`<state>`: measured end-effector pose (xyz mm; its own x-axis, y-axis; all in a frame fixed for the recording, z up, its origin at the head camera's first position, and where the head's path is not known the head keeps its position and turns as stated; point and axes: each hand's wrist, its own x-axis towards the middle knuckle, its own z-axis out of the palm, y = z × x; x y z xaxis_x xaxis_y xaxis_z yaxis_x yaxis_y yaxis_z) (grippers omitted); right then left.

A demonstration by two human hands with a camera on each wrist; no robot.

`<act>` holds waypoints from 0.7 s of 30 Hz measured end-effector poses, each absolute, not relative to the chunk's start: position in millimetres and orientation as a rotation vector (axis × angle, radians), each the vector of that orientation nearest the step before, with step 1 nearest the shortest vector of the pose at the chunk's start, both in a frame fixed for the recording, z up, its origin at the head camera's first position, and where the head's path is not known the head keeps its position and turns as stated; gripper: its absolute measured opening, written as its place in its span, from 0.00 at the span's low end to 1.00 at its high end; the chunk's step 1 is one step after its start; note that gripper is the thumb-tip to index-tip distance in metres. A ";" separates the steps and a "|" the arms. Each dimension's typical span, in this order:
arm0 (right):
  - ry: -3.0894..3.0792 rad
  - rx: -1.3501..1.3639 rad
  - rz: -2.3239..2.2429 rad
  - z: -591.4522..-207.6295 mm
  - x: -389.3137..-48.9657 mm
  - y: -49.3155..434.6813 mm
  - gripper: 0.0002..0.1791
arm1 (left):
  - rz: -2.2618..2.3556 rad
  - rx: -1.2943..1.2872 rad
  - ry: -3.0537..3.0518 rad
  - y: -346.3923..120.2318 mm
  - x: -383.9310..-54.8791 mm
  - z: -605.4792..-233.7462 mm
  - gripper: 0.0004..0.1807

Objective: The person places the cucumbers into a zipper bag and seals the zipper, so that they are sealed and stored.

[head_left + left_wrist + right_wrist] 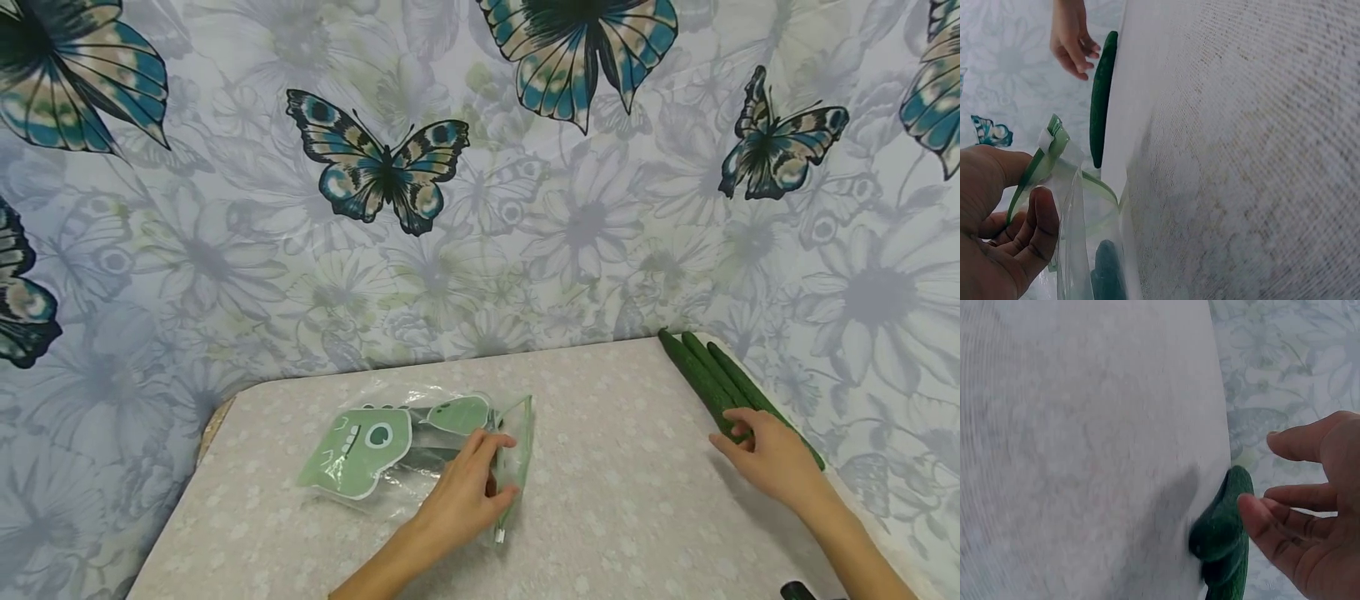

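A clear zip bag with green dinosaur prints and a green zip edge lies on the table left of centre. My left hand holds its opening at the right end; in the left wrist view the green zip strip passes between thumb and curled fingers. A dark green shape shows through the plastic. Three long cucumbers lie side by side along the table's right edge. Over their near ends hovers my right hand, fingers loosely bent and thumb apart, with nothing in its grasp. In the right wrist view, a fingertip overlaps a cucumber.
The table has a pale floral cover and rounded far corners. Behind it hangs a cloth printed with flowers and butterflies. Part of a black object shows at the bottom right of the head view.
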<state>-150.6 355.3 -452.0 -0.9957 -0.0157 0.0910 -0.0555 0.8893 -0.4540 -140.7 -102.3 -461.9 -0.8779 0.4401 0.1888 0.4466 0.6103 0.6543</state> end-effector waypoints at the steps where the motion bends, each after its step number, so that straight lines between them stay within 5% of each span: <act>1: -2.980 0.044 0.704 -452.7 -150.8 358.6 0.35 | -1.148 -0.773 -2.809 -102.6 -140.3 -461.9 0.31; 21: -3.097 -0.045 0.532 -469.9 -157.6 382.0 0.36 | -1.166 -0.778 -2.806 -102.5 -141.6 -459.9 0.31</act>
